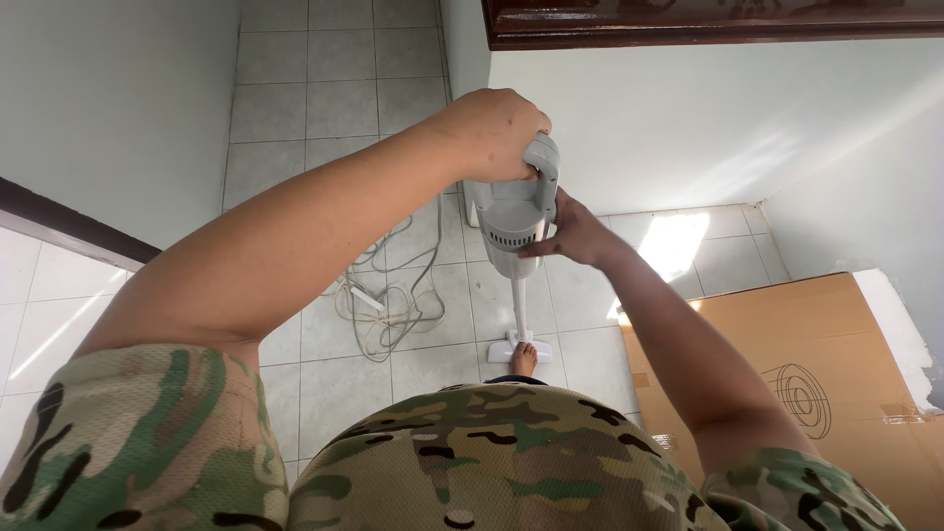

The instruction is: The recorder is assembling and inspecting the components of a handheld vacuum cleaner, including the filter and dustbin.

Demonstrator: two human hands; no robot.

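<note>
Tiled floor (pixel 334 108), white walls. Left hand (pixel 492 133) closed round upright stick vacuum (pixel 516 221) handle; right hand (pixel 570 234) pressed against its body, grip unclear. Nozzle beside bare foot (pixel 524 358); loose cord (pixel 388 295) lying uncoiled, perhaps unplugged.

- Grey tiled floor (pixel 334 108), a sunlit patch (pixel 674 241) on it.
- White walls (pixel 688 118); dark wood trim (pixel 708 20) above.
- Cardboard box (pixel 826 374) at right.
</note>
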